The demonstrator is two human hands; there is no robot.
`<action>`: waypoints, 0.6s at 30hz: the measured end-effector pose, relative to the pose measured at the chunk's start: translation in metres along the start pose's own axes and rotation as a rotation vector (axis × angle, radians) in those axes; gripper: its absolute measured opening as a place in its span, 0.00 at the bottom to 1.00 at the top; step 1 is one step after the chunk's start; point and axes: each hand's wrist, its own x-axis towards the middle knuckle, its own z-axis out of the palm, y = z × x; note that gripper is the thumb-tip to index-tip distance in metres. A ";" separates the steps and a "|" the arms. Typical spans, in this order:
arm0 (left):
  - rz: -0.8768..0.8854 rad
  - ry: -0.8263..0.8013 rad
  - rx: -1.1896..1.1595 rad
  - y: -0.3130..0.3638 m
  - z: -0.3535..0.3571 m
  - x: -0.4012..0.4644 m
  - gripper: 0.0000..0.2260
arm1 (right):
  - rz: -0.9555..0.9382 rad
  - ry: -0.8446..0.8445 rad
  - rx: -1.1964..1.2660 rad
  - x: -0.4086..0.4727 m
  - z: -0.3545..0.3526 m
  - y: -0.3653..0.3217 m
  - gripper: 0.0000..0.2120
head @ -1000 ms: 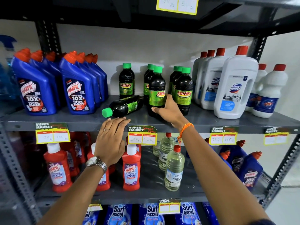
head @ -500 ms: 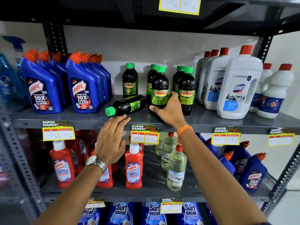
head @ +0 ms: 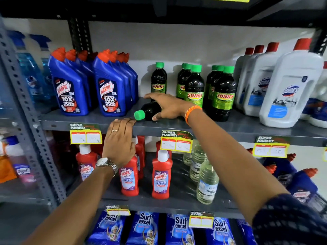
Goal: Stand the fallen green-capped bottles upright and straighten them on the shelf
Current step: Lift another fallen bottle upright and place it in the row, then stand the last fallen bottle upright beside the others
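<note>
At frame centre, the right hand wraps spread fingers over the fallen dark green-capped plastic bottle; the left hand lies flat, fingers together, on the grey metal shelf edge.

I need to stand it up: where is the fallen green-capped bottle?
The fallen bottle lies on the upper shelf, under the right hand, between the blue Harpic bottles and upright Sunny bottles.
</note>
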 end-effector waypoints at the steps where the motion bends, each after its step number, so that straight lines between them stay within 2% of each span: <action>1: 0.004 0.001 0.003 -0.001 0.000 0.000 0.32 | -0.009 -0.037 0.000 0.003 0.000 0.000 0.40; 3: 0.012 0.004 0.017 -0.001 0.001 0.000 0.32 | -0.026 -0.050 0.043 0.006 0.002 0.001 0.34; 5: 0.015 0.001 0.031 -0.002 0.003 0.000 0.32 | -0.053 0.005 0.031 0.006 0.005 0.001 0.32; 8: 0.010 0.005 0.051 -0.003 0.007 0.001 0.31 | -0.097 0.207 0.094 0.002 0.006 0.000 0.30; 10: 0.009 0.019 0.053 -0.003 0.009 0.002 0.30 | -0.067 0.414 0.235 0.002 0.004 -0.004 0.29; 12: 0.007 0.032 0.042 -0.002 0.010 0.002 0.30 | 0.056 0.579 0.469 0.006 0.001 -0.005 0.28; 15: 0.009 0.037 0.039 -0.003 0.012 0.002 0.29 | 0.167 0.624 0.950 0.012 0.001 -0.002 0.16; 17: 0.009 0.035 0.035 -0.004 0.012 0.002 0.29 | 0.205 0.620 1.016 0.015 0.003 -0.002 0.11; 18: 0.008 0.036 0.032 -0.004 0.012 0.003 0.29 | 0.224 0.632 1.014 0.018 0.006 -0.002 0.14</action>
